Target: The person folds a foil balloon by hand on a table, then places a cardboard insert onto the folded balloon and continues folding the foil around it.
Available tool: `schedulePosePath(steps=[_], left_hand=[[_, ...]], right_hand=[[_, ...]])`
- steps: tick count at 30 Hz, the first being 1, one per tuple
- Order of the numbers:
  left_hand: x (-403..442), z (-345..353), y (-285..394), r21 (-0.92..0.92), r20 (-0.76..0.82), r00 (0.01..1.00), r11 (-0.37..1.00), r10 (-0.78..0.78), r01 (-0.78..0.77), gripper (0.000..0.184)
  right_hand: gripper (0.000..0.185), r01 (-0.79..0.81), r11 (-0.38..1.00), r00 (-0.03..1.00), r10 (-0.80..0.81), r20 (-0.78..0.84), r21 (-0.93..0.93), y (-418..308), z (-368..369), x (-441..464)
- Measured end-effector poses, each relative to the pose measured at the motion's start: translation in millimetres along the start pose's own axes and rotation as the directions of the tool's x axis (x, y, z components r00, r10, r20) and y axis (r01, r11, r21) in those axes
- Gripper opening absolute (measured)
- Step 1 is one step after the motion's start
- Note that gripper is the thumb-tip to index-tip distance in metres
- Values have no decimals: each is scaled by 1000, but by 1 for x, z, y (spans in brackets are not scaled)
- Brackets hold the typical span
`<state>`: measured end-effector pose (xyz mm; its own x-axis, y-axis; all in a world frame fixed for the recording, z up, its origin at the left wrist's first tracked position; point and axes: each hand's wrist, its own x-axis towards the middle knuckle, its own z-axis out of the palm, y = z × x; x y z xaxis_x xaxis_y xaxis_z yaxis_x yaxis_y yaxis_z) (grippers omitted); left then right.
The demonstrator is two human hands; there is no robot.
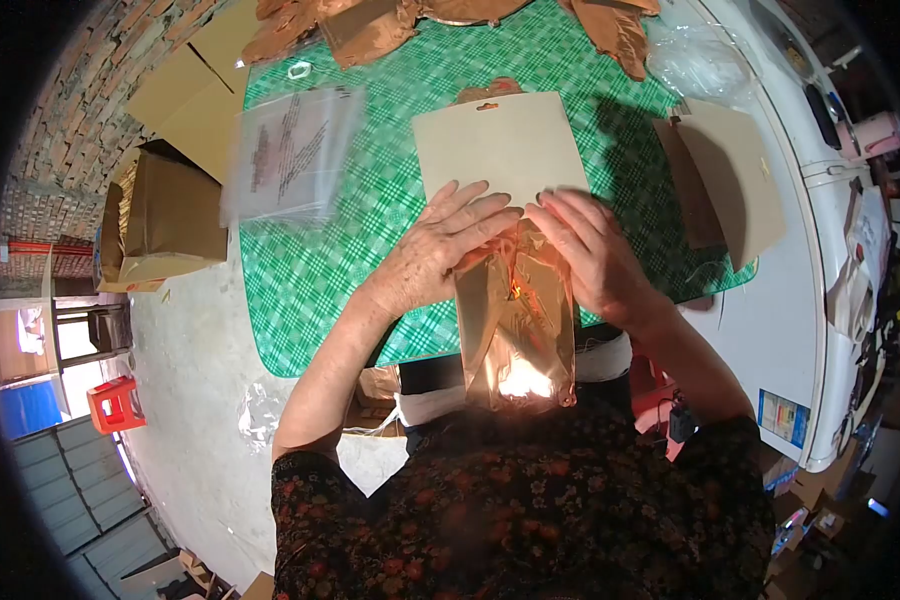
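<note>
Dark flowered shirt [520,500] fills the bottom of the view, and just beyond it a shiny copper sheet [510,325] hangs over the near edge of the green-checked counter [320,280], its upper end under both hands. A box [175,215] stands left of the counter, open at the top, its contents out of sight (the opening is in shadow). Clear sleeves [290,155], with printed lines, lie flat in a stack at the counter's left; whether they hold anything, I cannot tell.

The left hand [440,245] has its fingers stretched out and slightly parted, reaching across the sheet's top and the lower part of a pale card [500,150]. The right hand [592,255] mirrors it, fingers bent inward and closer together, tips near the left ones. Both touch the sheet, though whether they pinch it I cannot tell. Crumpled copper pieces [370,35] lie along the far edge; boards [750,185] rest on the right.
</note>
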<state>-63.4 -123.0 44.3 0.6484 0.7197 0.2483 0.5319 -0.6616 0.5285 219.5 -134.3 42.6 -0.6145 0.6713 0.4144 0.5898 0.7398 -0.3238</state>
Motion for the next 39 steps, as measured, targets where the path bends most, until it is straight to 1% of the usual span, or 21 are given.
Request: schedulePosePath(steps=[2,5,8,11,20,23,26,29,32,34,39], left_hand=[[0,1,-1,7,-8,1000,1000,8,-8,75],[0,2,-3,9,-27,999,1000,25,-25,74],[1,3,-2,-4,-56,998,1000,25,-25,73],[0,3,-1,20,-59,998,1000,26,-25,71],[-1,4,-3,100,-71,997,994,42,-34,65],[-2,6,-4,97,-88,995,995,45,-37,62],[-4,7,-3,104,-88,995,994,40,-31,59],[-5,5,-2,106,-58,998,994,32,-25,57],[-6,4,-1,108,-61,998,994,30,-24,55],[-7,5,-1,130,-86,995,991,42,-31,53],[-12,3,9,81,-143,990,997,15,-3,48]], right_hand=[[75,16,995,999,-13,34,-102,-2,-20,8],[90,-116,987,982,131,135,-113,4,-19,-3],[94,-99,990,978,116,173,-105,-1,-18,-8],[93,-111,991,984,120,129,-71,-3,-11,-14],[80,-120,992,992,119,45,25,-8,-5,-17],[73,-99,995,994,99,51,1,-8,-5,-15],[62,-59,998,997,61,56,-35,-11,-7,-12],[50,-26,990,998,32,45,-136,-9,2,-16],[41,-8,978,1000,11,13,-209,-11,8,-18],[41,1,975,1000,-1,2,-223,-12,9,-19],[42,-1,971,1000,-4,-17,-239,-14,12,-20]])
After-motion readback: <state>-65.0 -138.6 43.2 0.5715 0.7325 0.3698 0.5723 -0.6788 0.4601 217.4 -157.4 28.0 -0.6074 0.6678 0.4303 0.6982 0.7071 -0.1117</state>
